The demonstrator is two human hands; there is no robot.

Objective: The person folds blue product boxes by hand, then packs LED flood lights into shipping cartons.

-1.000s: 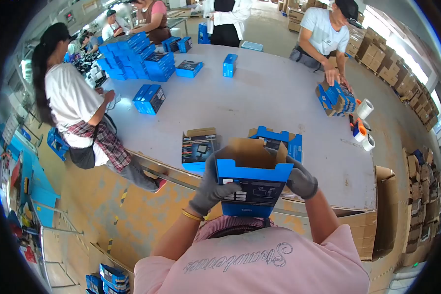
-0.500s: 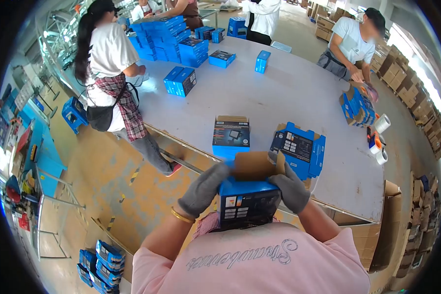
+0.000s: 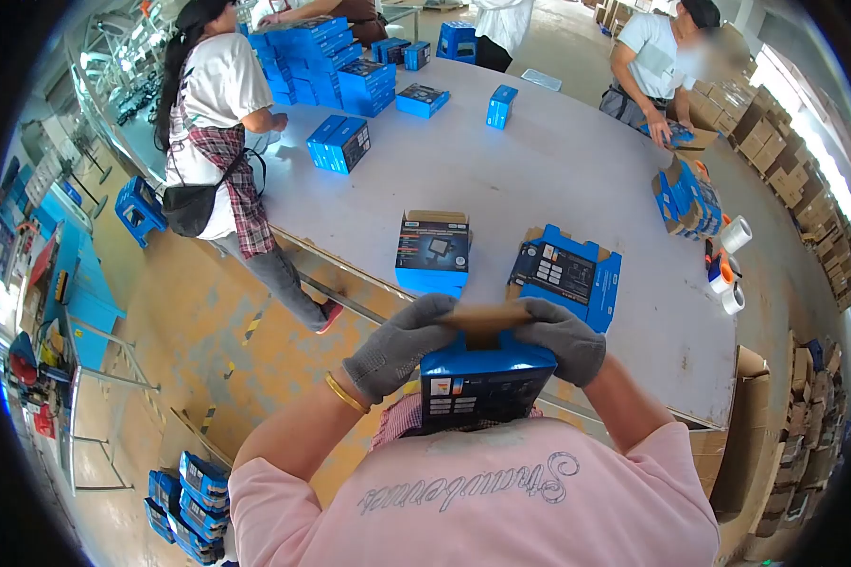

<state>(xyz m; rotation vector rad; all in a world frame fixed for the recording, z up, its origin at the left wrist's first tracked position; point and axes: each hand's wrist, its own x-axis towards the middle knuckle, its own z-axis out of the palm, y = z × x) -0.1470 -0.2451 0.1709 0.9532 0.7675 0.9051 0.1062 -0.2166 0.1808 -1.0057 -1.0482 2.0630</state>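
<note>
In grey gloves, my left hand [image 3: 402, 348] and my right hand [image 3: 567, 342] are closed on the two sides of a blue cardboard box [image 3: 487, 389] held against my body. The box has a black printed panel facing me. Its brown inner flap [image 3: 487, 317] stands between my fingers, slightly blurred, and the inside cannot be seen. Just beyond, on the table, lie a small stack of blue boxes [image 3: 432, 250] with a lamp picture on top and several flattened blue cartons [image 3: 565, 274].
The table [image 3: 444, 165] carries stacked blue boxes [image 3: 312, 61] at the far left. A person [image 3: 222, 123] stands at left; another person [image 3: 652, 71] handles a carton at right, near folded cartons [image 3: 687, 198] and tape rolls [image 3: 728, 255]. More blue cartons [image 3: 194, 506] lie low at left.
The raised brown flap has tipped down and my hands have come closer together over it. The person at right has moved their hands to another carton. My view has shifted slightly.
</note>
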